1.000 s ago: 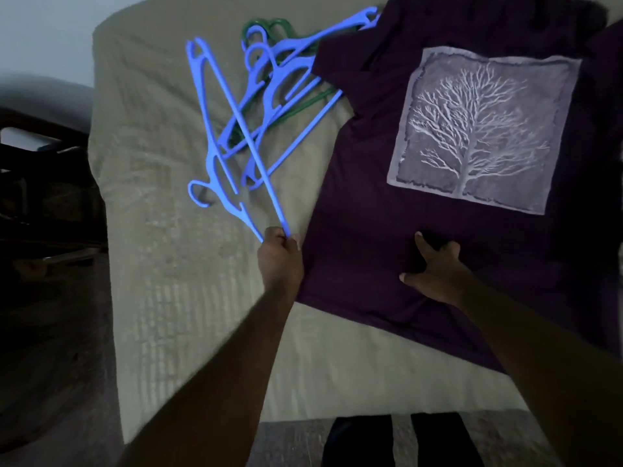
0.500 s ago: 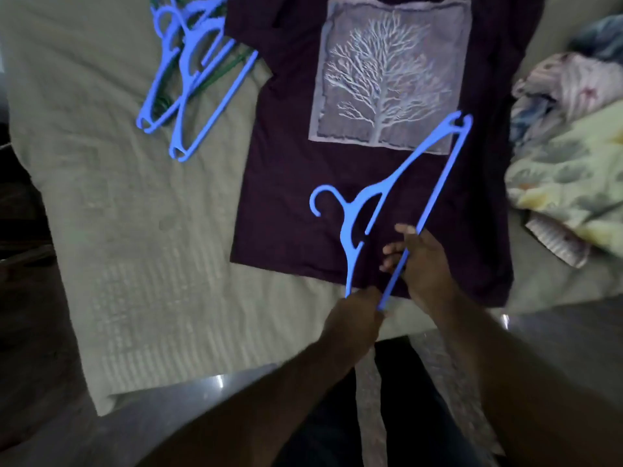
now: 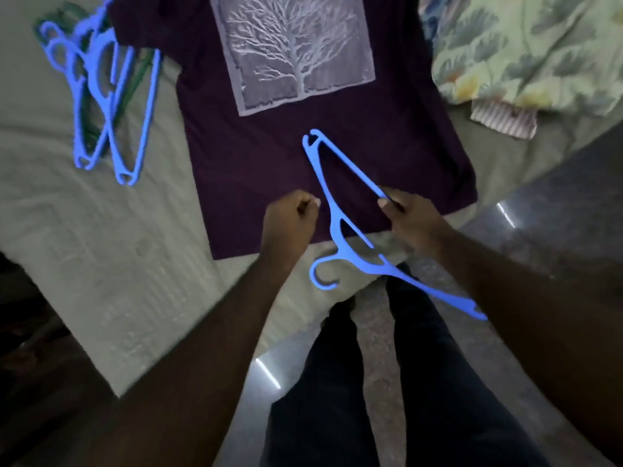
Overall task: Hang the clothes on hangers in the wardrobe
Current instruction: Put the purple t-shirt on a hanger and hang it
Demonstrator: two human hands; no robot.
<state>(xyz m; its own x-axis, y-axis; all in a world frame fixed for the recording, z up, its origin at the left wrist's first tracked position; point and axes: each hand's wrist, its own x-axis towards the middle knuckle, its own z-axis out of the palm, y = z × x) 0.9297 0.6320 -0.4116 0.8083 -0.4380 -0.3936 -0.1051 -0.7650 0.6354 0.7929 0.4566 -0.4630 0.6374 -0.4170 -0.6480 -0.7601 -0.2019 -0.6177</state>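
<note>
On the head camera, my right hand (image 3: pixel 413 221) sits at centre frame, its fingers wrapped round the straight bar of a blue hanger (image 3: pixel 336 230). My left hand (image 3: pixel 289 220) is a curled fist just left of it, with nothing visible inside. The purple shirt (image 3: pixel 256 163) lies flat on the bed (image 3: pixel 101 264), under both hands. Spare hangers (image 3: pixel 101 96) lie at upper left.

A shirt (image 3: pixel 276 156) lies on the bed (image 3: pixel 101 237), spare hangers (image 3: pixel 101 96) left of it, piled clothes (image 3: pixel 526 52) right.
</note>
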